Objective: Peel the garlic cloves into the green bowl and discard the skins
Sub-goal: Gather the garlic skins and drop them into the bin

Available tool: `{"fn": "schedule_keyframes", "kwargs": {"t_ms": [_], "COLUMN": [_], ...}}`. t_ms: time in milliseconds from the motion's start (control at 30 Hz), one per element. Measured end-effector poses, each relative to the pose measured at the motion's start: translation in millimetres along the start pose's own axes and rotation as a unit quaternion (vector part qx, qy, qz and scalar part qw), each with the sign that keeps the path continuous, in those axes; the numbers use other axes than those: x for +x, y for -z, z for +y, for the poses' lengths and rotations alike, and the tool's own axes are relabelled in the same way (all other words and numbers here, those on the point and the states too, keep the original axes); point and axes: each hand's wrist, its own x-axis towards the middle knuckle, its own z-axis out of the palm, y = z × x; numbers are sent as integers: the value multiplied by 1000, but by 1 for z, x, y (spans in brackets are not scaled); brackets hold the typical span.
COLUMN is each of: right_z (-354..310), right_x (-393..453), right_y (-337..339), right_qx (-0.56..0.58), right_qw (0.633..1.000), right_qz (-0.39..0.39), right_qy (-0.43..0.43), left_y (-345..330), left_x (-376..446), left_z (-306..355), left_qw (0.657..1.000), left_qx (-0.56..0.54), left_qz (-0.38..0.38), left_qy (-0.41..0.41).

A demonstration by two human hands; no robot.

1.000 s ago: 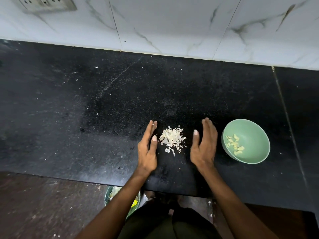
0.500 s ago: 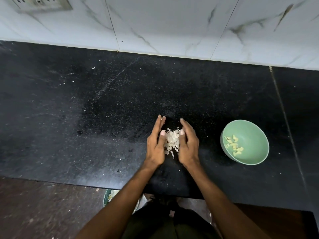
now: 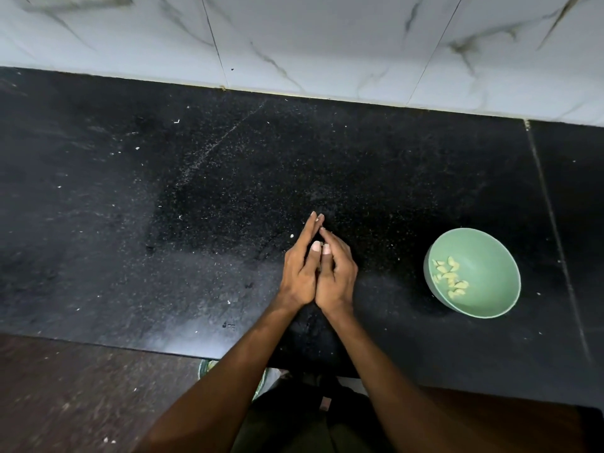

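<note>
My left hand [image 3: 301, 273] and my right hand [image 3: 337, 277] are pressed together edge-down on the black counter [image 3: 196, 207], fingers fairly straight. The pile of garlic skins is enclosed between the palms; only a pale scrap [image 3: 322, 245] shows between the thumbs. To the right stands the green bowl [image 3: 490, 305], holding several peeled garlic cloves [image 3: 449, 276] on its left side. The bowl is about a hand's width from my right hand.
A marble-tiled wall [image 3: 327, 44] runs along the back of the counter. Small skin flecks [image 3: 292, 236] lie scattered on the counter. Below the front edge, a green container [image 3: 207, 367] shows partly beside my left forearm. A seam [image 3: 549, 207] crosses the counter at right.
Both hands closed in from either side of the skin pile until they met. The pile, visible a second ago, is now hidden between the palms.
</note>
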Motion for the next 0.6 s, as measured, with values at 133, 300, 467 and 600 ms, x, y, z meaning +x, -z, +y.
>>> {"fn": "schedule_keyframes", "kwargs": {"t_ms": [133,300,467,600], "right_z": [0,-1,-6,-14], "right_x": [1,-2,-16,-16], "right_y": [1,0,-11,-11], "right_qx": [65,152,257,362], "right_qw": [997,985,955,906], "right_qz": [17,19,42,75], "right_qy": [-49,-85,-141,-208], "left_y": [-10,-25,-24,-24], "left_x": [-6,-11,-13,-18], "left_z": [0,4,7,4], "left_qw": [995,970,920,860], "left_qx": [-89,-212,-345,-458], "left_qz": [13,60,102,131], "left_qy": [45,107,156,184]}}
